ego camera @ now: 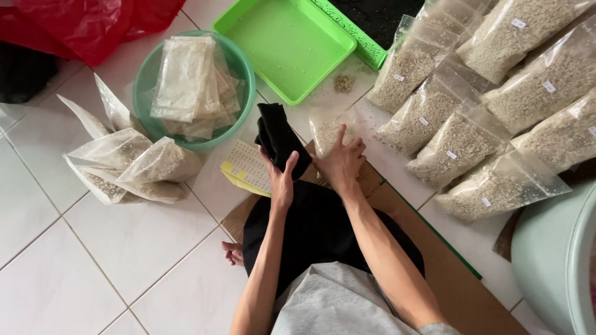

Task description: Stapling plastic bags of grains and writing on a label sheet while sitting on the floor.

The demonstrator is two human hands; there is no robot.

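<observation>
My left hand point(280, 177) grips a black cloth point(278, 136) that stands up from it above my lap. My right hand point(340, 162) lies flat with spread fingers on a clear plastic bag of pale grain point(325, 132) lying on the floor just ahead of a brown cardboard sheet point(447, 273). A yellow and white sheet of small stickers point(245, 169) lies just left of my left hand.
A green basin point(245, 87) holds several flat clear bags. Filled grain bags point(133, 164) lie at left, and many more point(496, 80) are stacked at right. A green tray point(288, 43) sits ahead, red plastic point(87, 22) top left, a pale tub point(559, 260) at right.
</observation>
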